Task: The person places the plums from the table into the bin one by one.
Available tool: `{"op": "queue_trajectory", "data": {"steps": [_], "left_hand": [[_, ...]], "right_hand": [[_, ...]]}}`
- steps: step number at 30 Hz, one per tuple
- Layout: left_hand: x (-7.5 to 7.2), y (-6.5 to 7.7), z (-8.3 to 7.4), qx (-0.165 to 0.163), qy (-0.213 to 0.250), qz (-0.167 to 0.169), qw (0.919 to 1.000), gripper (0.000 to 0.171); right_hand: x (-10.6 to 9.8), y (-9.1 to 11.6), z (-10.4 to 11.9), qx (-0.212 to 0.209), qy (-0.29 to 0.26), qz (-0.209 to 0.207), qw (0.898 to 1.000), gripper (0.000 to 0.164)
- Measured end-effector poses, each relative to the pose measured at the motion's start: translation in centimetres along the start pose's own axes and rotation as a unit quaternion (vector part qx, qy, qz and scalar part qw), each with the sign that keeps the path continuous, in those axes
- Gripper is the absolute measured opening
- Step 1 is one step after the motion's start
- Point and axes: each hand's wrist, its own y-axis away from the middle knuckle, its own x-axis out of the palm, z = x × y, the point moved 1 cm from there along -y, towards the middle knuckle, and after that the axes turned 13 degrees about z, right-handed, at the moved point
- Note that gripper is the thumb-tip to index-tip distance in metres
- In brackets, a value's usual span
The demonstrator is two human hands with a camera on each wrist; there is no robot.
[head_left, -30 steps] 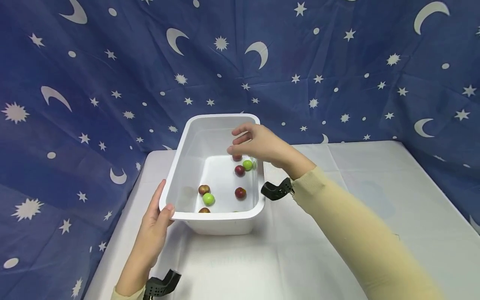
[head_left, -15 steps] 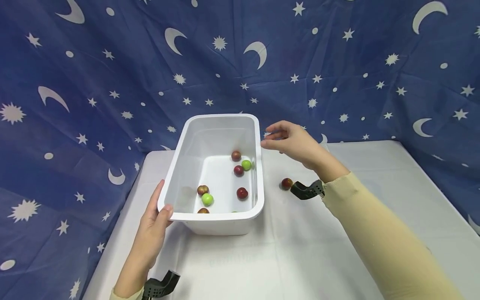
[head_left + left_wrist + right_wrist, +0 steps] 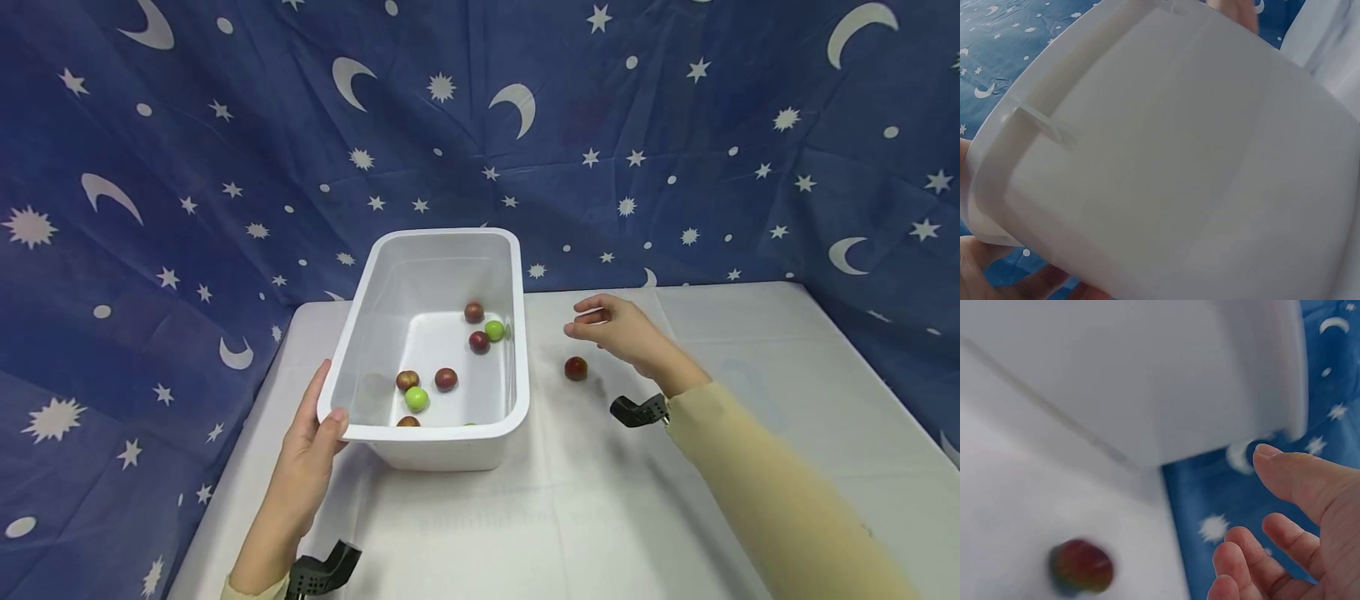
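Note:
My left hand (image 3: 303, 454) grips the near left corner of a white plastic tub (image 3: 431, 433), thumb over the rim. In the left wrist view the tub's outer wall (image 3: 1166, 156) fills most of the picture. Inside lie several small round fruits like plums, among them a dark red plum (image 3: 446, 380) and a bright green plum (image 3: 417, 399). Outside, to the right, one red plum (image 3: 576, 368) sits on the white cloth. My right hand (image 3: 622, 333) hovers just above and beyond that plum, fingers loosely bent and holding nothing. In the right wrist view the red-green plum (image 3: 1085, 565) lies below the hand.
A white cloth (image 3: 480, 533) covers the table and stretches off to the right. Behind and to the left hangs a blue curtain (image 3: 652, 125) with moons and stars. The tub's far end stands close to the curtain.
From over the tub, my right hand has moved right and then lower, toward the plum on the cloth. One dark red plum in the tub has rolled left. My left hand stays put.

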Motion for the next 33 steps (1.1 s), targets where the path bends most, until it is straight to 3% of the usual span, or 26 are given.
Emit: {"op": "queue_trajectory", "data": {"steps": [7, 13, 18, 33], "left_hand": [[0.0, 0.0, 0.0, -0.007, -0.005, -0.002, 1.0000, 0.056], [0.1, -0.1, 0.0, -0.008, -0.005, -0.002, 1.0000, 0.056], [0.2, -0.1, 0.0, -0.011, -0.013, -0.005, 0.9998, 0.056], [0.2, 0.0, -0.2, -0.017, -0.018, -0.009, 0.9997, 0.055]], "right_hand": [[0.8, -0.7, -4.4, 0.042, -0.010, -0.008, 0.999, 0.072], [1.6, -1.1, -6.3, 0.070, -0.018, -0.015, 0.997, 0.064], [2.2, -1.2, -7.1, 0.092, -0.026, -0.008, 0.995, 0.059], [2.4, -1.4, -7.9, 0.076, -0.012, -0.006, 0.997, 0.056]]}}
